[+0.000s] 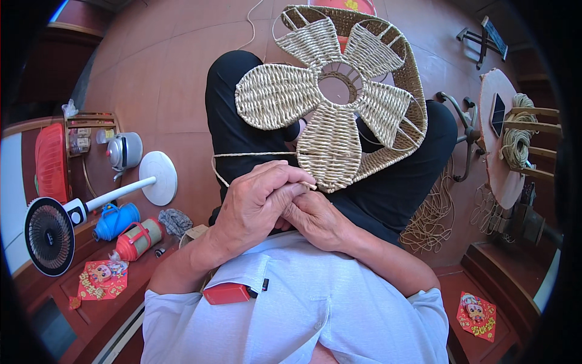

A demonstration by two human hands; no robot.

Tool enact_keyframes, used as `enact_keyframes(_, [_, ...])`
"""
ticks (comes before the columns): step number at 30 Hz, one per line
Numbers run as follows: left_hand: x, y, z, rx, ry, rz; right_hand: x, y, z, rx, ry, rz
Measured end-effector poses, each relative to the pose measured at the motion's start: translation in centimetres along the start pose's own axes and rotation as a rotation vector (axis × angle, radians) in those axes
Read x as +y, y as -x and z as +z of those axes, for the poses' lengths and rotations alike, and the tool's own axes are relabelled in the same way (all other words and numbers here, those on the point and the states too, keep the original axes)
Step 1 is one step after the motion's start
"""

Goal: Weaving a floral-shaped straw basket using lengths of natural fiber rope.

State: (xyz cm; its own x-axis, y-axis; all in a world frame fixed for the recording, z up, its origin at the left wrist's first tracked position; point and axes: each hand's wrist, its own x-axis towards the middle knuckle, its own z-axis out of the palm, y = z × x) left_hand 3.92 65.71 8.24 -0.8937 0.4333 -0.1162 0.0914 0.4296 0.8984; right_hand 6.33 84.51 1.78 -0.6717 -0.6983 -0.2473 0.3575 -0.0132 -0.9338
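A woven basket of tan cord rests across my lap, with a flower shape of five petals round a ring-shaped centre; two petals are filled to their rounded ends, while wire frame shows at the tips of the others. Below the nearest petal, my left hand and my right hand meet with fingers closed together. A short bit of tan cord pokes out between them at the petal's lower edge. Another length of cord runs left from that petal, loops over my knee and drops behind my left hand. The fingertips are partly hidden.
At left stand a white fan, a kettle, and blue and red flasks. Loose cord lies on the floor at right. Coiled cord and a phone sit by a round board.
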Motion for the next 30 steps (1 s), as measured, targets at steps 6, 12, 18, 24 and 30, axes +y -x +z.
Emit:
enact_keyframes(6, [-1.8,-0.7,0.4,0.128,0.382,-0.268,-1.3,1.5,-0.1,0.1,0.294,0.011])
enact_keyframes(12, [-4.7,-1.8,1.9,0.276,0.049,-0.2,-2.6,5.2,-2.4,0.731,0.595,-0.128])
enact_keyframes(18, [-5.8,-3.0,3.4,0.385,-0.271,0.125,-2.8,6.4,-5.1,0.824,0.678,0.064])
enact_keyframes(24, [-6.1,-3.2,4.2,0.366,-0.309,0.159,-4.0,5.9,-6.4,0.684,0.236,0.24])
enact_keyframes(30, [-5.9,-3.2,4.5,0.331,-0.344,0.216,-4.7,3.5,-10.3,0.369,-0.292,0.345])
